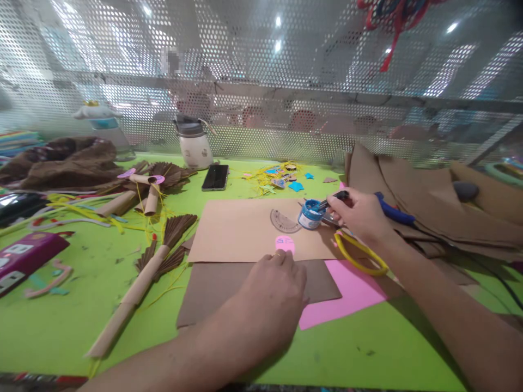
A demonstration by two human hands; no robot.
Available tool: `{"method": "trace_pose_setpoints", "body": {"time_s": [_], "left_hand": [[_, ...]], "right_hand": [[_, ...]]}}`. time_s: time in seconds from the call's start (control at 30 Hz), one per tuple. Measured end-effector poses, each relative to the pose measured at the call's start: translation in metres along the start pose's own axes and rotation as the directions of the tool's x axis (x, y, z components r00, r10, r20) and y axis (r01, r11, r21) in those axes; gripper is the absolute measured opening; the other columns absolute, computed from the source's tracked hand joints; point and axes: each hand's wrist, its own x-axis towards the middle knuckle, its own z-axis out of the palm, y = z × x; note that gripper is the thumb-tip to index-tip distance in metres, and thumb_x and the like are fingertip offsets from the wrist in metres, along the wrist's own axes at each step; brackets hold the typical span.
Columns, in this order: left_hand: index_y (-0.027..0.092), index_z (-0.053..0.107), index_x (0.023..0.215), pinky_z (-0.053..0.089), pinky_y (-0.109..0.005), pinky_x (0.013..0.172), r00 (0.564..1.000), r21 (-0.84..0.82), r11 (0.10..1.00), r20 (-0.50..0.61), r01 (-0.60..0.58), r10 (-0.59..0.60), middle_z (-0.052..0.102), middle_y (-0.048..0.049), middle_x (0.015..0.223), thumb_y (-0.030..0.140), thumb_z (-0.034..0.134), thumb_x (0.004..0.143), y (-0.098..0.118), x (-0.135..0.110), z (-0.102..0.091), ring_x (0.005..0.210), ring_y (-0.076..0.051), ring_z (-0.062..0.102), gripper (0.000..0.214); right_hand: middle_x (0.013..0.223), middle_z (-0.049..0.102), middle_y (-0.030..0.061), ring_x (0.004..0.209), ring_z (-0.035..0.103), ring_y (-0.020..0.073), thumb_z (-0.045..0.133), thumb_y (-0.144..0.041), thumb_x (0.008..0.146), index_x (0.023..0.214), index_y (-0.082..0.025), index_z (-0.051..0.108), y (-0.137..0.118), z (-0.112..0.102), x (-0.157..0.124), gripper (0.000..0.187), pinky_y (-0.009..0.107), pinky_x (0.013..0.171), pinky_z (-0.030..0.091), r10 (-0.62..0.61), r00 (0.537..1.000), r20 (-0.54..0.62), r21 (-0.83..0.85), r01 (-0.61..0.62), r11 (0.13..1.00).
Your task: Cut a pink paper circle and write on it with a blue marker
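My left hand (281, 291) has its fingers bent together, holding down the lower edge of a pink paper disc (285, 242) with blue writing on it. The disc lies on a flat tan kraft-paper sheet (237, 226), with darker brown paper (220, 288) below it. In my right hand (359, 212) is a black pen-like tool (337, 197), its lower end at the mouth of a small jar of blue paint (309, 215). A clear protractor (285, 221) lies left of the jar. Beneath my right wrist sit yellow-handled scissors (359, 258).
Pink paper (341, 305) sticks out at the right. Rolled paper pieces with pleated ends (137, 294) lie on the left. A phone (215, 177) and a white bottle (194, 144) stand behind. Brown sheets (420, 198) and a blue-handled tool (394, 211) are at the right.
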Motion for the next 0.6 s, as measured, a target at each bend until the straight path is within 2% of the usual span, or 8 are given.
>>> {"method": "trace_pose_setpoints", "body": {"time_s": [0.17, 0.27, 0.33, 0.47, 0.6], "left_hand": [[0.012, 0.058, 0.111, 0.047, -0.040, 0.083, 1.000, -0.010, 1.000, 0.013, 0.013, -0.013, 0.063, -0.0163, 0.107, 0.027, 0.050, 0.095, 0.000, -0.001, 0.003, 0.095, -0.026, 0.057, 0.023], [0.013, 0.059, 0.111, 0.047, -0.040, 0.083, 1.000, -0.004, 1.000, 0.007, 0.010, -0.010, 0.063, -0.0159, 0.107, 0.027, 0.048, 0.096, 0.000, -0.002, 0.003, 0.095, -0.026, 0.057, 0.023], [0.013, 0.059, 0.110, 0.047, -0.041, 0.084, 1.000, 0.004, 1.000, -0.004, 0.003, -0.003, 0.063, -0.0154, 0.107, 0.027, 0.047, 0.097, 0.000, -0.003, 0.003, 0.096, -0.027, 0.057, 0.024], [0.011, 0.059, 0.113, 0.047, -0.044, 0.086, 0.999, 0.019, 1.000, -0.034, -0.001, 0.001, 0.064, -0.0150, 0.106, 0.027, 0.043, 0.098, 0.001, -0.001, 0.005, 0.098, -0.029, 0.057, 0.028], [0.008, 0.060, 0.116, 0.047, -0.043, 0.089, 0.999, 0.033, 0.999, -0.044, 0.013, -0.012, 0.065, -0.0164, 0.109, 0.029, 0.048, 0.095, 0.001, 0.001, 0.006, 0.101, -0.030, 0.057, 0.032]], "right_hand": [[0.061, 0.064, -0.0005, 0.050, 0.057, 0.0129, 0.065, -0.037, 0.083, 0.079, -0.018, 0.065, -0.028, -0.018, -0.014, 0.019, 0.023, 0.046, 0.045, -0.077, 0.981, -0.180, 0.071, 0.092, 0.993], [0.061, 0.065, -0.0007, 0.050, 0.057, 0.0121, 0.065, -0.035, 0.083, 0.080, -0.017, 0.065, -0.044, -0.021, -0.028, 0.018, 0.022, 0.046, 0.046, -0.099, 0.976, -0.196, 0.129, 0.126, 0.984], [0.058, 0.063, -0.0012, 0.049, 0.055, 0.0115, 0.065, -0.034, 0.084, 0.076, -0.018, 0.065, -0.049, -0.015, -0.037, 0.019, 0.022, 0.047, 0.045, -0.129, 0.984, -0.124, 0.129, 0.145, 0.981], [0.063, 0.064, 0.0005, 0.054, 0.056, 0.0124, 0.061, -0.035, 0.089, 0.078, -0.017, 0.065, -0.045, 0.006, -0.050, 0.022, 0.024, 0.052, 0.045, -0.160, 0.981, 0.105, 0.104, 0.149, 0.983], [0.069, 0.066, 0.0031, 0.058, 0.058, 0.0148, 0.059, -0.036, 0.090, 0.084, -0.016, 0.066, -0.037, 0.021, -0.056, 0.022, 0.027, 0.055, 0.047, -0.126, 0.971, 0.204, 0.054, 0.117, 0.992]]}}
